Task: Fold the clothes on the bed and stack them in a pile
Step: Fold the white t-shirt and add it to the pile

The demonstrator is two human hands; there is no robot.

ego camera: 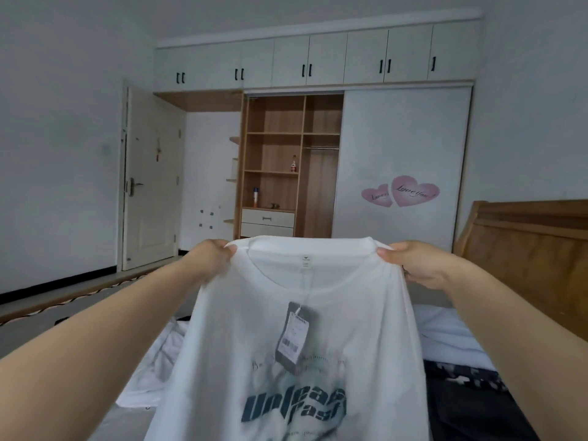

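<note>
A: Status of the white T-shirt?
B: It is hanging unfolded above the bed; left hand and right hand are pinching its shoulders.
A: Remaining?
B: Folding, stacking; no pile is showing.

I am stretching both arms out in front of me, my left hand and right hand each pinching a shoulder of the white T-shirt, raised level.
</note>
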